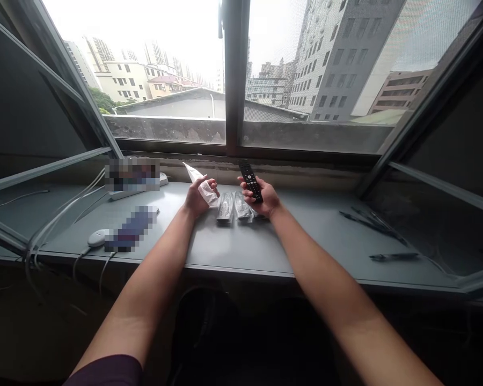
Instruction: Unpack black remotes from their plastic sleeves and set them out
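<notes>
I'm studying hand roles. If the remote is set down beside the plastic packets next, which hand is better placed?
Probably the right hand: it already holds the remote, close to the plastic packets. The left hand is occupied with a thin white sheet, so it seems less free.

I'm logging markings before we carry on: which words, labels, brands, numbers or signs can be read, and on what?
No text can be read.
Black remote in the right hand: button markings too small to read.
Wrapped items beneath the hands: no lettering can be made out.
Thin white sheet in the left hand: none visible.
Pixelated patches at left: too blurred to read.
</notes>
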Action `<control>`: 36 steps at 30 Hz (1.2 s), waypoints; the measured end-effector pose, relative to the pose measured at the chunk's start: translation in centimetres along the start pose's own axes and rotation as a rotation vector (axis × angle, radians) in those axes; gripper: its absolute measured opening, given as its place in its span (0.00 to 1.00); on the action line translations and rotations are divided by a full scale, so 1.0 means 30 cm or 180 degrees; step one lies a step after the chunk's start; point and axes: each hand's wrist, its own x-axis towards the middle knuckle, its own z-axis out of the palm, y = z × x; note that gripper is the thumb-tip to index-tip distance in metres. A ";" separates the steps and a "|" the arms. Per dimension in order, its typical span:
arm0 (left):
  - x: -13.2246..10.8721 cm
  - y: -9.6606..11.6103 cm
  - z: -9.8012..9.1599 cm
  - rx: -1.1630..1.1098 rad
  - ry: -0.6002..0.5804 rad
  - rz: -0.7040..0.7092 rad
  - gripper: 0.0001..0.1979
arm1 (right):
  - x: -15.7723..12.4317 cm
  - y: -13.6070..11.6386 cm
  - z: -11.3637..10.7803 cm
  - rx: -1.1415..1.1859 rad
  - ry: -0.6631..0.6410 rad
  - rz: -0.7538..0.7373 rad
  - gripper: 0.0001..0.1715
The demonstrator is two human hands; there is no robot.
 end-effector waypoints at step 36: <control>0.054 -0.017 -0.040 0.0543 0.0385 0.0004 0.07 | -0.006 0.020 0.049 0.0005 0.0356 0.0146 0.08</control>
